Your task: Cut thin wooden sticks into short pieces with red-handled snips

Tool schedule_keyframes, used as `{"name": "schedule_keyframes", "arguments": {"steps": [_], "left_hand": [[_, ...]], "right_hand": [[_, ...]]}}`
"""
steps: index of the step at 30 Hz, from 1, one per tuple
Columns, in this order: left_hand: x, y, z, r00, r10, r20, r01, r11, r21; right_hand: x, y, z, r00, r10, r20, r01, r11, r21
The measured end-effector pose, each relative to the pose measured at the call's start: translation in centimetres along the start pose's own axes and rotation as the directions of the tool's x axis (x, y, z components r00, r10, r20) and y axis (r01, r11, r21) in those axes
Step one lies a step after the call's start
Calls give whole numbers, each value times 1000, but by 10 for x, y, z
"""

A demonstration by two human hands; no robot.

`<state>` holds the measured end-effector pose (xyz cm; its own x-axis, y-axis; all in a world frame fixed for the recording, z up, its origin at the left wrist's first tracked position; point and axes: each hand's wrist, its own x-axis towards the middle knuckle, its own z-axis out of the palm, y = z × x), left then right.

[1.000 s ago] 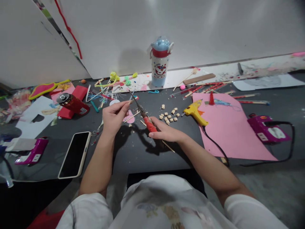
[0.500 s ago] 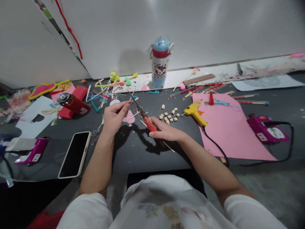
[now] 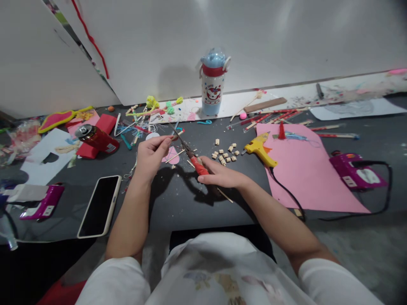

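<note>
My right hand [image 3: 221,171] is closed around the red handles of a pair of scissors [image 3: 197,164], whose blades point up and to the left. Between the thumb and fingers of my left hand [image 3: 151,154] is a thin wooden stick [image 3: 174,137], mostly hidden by the fingers. Its free end meets the scissor blades; whether they bite into it I cannot tell. Short bundles of cut wooden sticks [image 3: 223,157] lie on the table just beyond my right hand. Below the blades are a pink paper piece [image 3: 171,156] and loose sticks.
To the right, a yellow glue gun [image 3: 260,151] rests on a pink sheet [image 3: 305,169], near a purple power strip [image 3: 358,171]. A bottle [image 3: 212,84] stands at the back. On the left are a phone [image 3: 100,206], a drink can [image 3: 98,139] and another purple power strip [image 3: 51,201].
Both hands hold almost the same pose, with the stick still at the scissor blades. The whole view has shifted very slightly.
</note>
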<state>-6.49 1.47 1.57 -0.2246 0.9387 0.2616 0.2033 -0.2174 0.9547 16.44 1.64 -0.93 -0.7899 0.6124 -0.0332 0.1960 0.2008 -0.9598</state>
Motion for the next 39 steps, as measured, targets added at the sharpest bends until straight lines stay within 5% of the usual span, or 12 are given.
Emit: {"name": "schedule_keyframes", "arguments": {"steps": [10,13,17,20,39], "left_hand": [[2,2,7,997,-62,40,67,991,-119],[-3,0,20,972,-164,167,183,978,-104],[-16,-3,40,883,-186,430,228,972,-49],[-24,-6,50,851,-210,482,283,955,-84],[-26,-6,51,858,-171,484,251,962,-104]], "right_hand": [[0,-3,5,997,38,-61,-32,994,100],[3,-1,6,988,67,-142,-47,989,137],[8,3,8,972,9,-234,20,993,120],[12,5,10,970,-27,-243,51,994,93],[10,2,11,976,-63,-206,76,995,57]]}}
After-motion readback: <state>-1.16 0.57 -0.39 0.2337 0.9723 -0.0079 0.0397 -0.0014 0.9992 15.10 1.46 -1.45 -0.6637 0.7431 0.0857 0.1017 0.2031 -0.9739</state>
